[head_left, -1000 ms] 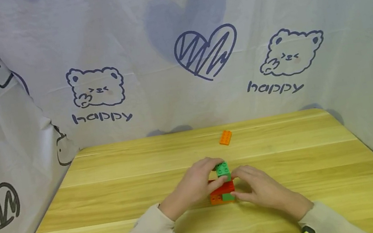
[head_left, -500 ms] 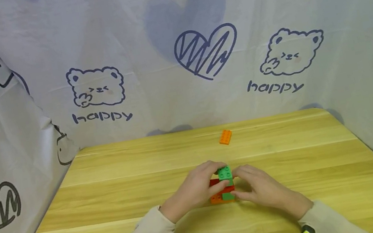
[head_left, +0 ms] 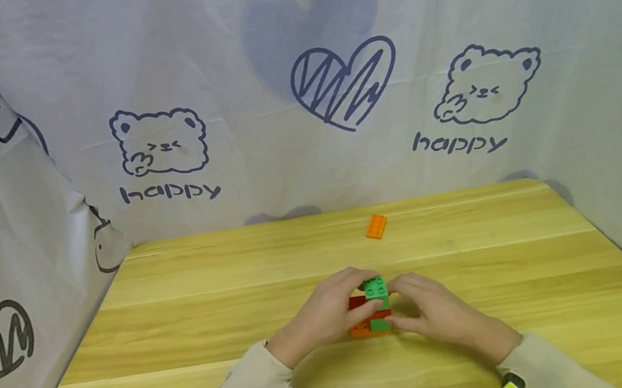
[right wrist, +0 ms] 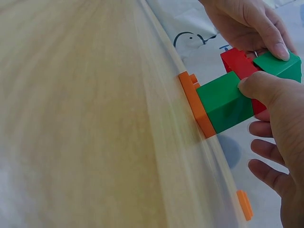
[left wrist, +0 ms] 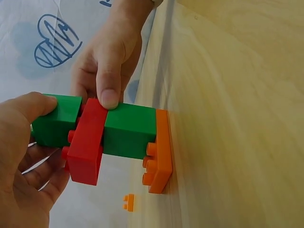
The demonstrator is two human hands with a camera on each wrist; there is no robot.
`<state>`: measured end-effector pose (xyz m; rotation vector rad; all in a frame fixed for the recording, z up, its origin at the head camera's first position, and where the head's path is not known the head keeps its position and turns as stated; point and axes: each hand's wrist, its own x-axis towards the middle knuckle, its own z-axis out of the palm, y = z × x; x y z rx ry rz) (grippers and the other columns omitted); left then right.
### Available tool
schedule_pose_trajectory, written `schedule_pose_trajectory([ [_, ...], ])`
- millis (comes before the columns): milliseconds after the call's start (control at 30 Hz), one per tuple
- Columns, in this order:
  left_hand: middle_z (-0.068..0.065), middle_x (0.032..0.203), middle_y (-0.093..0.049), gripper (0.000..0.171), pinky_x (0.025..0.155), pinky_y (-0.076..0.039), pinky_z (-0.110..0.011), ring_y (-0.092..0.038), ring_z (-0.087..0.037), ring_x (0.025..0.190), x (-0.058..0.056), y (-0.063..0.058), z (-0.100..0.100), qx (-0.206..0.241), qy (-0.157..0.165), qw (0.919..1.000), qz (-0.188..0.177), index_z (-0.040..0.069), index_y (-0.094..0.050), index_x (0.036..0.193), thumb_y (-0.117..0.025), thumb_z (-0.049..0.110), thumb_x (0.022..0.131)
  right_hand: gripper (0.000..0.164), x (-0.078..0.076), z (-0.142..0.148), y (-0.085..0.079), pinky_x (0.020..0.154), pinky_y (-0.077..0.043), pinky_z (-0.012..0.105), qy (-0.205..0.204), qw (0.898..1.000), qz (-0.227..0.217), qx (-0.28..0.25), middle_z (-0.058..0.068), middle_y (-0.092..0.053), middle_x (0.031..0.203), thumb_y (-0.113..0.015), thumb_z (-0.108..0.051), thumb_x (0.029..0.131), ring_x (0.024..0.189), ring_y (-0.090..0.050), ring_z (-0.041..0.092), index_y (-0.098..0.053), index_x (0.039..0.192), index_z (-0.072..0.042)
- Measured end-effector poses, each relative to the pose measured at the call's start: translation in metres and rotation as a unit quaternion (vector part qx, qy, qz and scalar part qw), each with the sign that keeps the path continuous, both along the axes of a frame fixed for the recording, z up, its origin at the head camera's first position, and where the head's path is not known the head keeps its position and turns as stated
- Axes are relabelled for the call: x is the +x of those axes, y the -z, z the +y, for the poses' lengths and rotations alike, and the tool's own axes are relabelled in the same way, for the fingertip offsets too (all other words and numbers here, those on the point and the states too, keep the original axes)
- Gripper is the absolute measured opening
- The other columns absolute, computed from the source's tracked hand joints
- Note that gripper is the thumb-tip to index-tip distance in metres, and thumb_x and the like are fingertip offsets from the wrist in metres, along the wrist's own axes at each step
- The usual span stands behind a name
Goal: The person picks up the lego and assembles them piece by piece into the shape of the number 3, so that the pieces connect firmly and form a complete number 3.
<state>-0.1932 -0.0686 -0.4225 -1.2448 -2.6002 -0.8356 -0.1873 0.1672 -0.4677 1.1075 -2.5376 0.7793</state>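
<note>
Orange base [left wrist: 164,159], lower green block [left wrist: 129,133], red brick [left wrist: 88,142]: joined on worktop [head_left: 195,318]. Left grip [head_left: 325,309], 9 o'clock, pinches upper green block [left wrist: 59,121], seating unconfirmed; right grip [head_left: 440,310], 3 o'clock, pinches red brick. 1 orange plate [head_left: 376,227], 12 o'clock, unattached.

Left fingers [head_left: 359,276] and right fingers [head_left: 407,285] curve toward each other.

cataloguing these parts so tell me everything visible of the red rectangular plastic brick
The red rectangular brick looks like glossy plastic, with round studs on top. It lies roughly level, its right half between a lower green plastic block and an upper green plastic block; its left half overhangs the orange studded plastic plate, studs exposed. A narrow gap shows below the upper block. The thumb of the right hand touches the brick's lower seam.
</note>
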Motion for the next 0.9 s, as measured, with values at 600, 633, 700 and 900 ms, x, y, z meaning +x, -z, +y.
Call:
schedule_pose_trajectory([
  [600, 0.003, 0.118, -0.064, 0.045, 0.089, -0.048, -0.022, -0.061, -0.008, 0.104, -0.007, -0.013, 0.002, -0.059, 0.020, 0.9975, -0.033, 0.011, -0.060, 0.131, -0.061, 0.040, 0.096, 0.037, 0.001, 0.000, -0.002, 0.092, -0.050, 0.038, 0.008, 1.000, -0.013, -0.001, -0.007, -0.063, 0.116, -0.075, -0.034, 0.088, 0.109, -0.057, 0.011, -0.064, 0.119, -0.018],
  [633, 0.002, 0.118, -0.065, 0.045, 0.089, -0.048, -0.022, -0.061, -0.008, 0.103, -0.008, -0.014, 0.002, -0.062, 0.023, 0.9974, -0.029, 0.011, -0.060, 0.131, -0.061, 0.040, 0.096, 0.037, 0.001, -0.001, -0.002, 0.092, -0.050, 0.038, 0.008, 1.000, -0.012, -0.002, -0.007, -0.063, 0.116, -0.075, -0.034, 0.088, 0.109, -0.057, 0.011, -0.064, 0.119, -0.017],
  [700, 0.000, 0.117, -0.065, 0.045, 0.088, -0.048, -0.022, -0.062, -0.009, 0.101, -0.009, -0.015, 0.002, -0.065, 0.028, 0.9973, -0.024, 0.009, -0.060, 0.131, -0.062, 0.038, 0.096, 0.037, 0.001, -0.001, -0.002, 0.091, -0.050, 0.038, 0.007, 1.000, -0.013, -0.003, -0.007, -0.063, 0.115, -0.075, -0.033, 0.087, 0.109, -0.057, 0.011, -0.064, 0.119, -0.017],
  [900, -0.001, 0.118, -0.066, 0.045, 0.087, -0.049, -0.021, -0.063, -0.010, 0.100, -0.009, -0.012, 0.001, -0.058, 0.023, 0.9976, -0.030, 0.009, -0.061, 0.131, -0.067, 0.034, 0.094, 0.036, 0.001, -0.002, -0.003, 0.092, -0.049, 0.038, 0.007, 1.000, -0.020, 0.003, -0.005, -0.063, 0.115, -0.075, -0.033, 0.088, 0.110, -0.057, 0.013, -0.065, 0.118, -0.016],
])
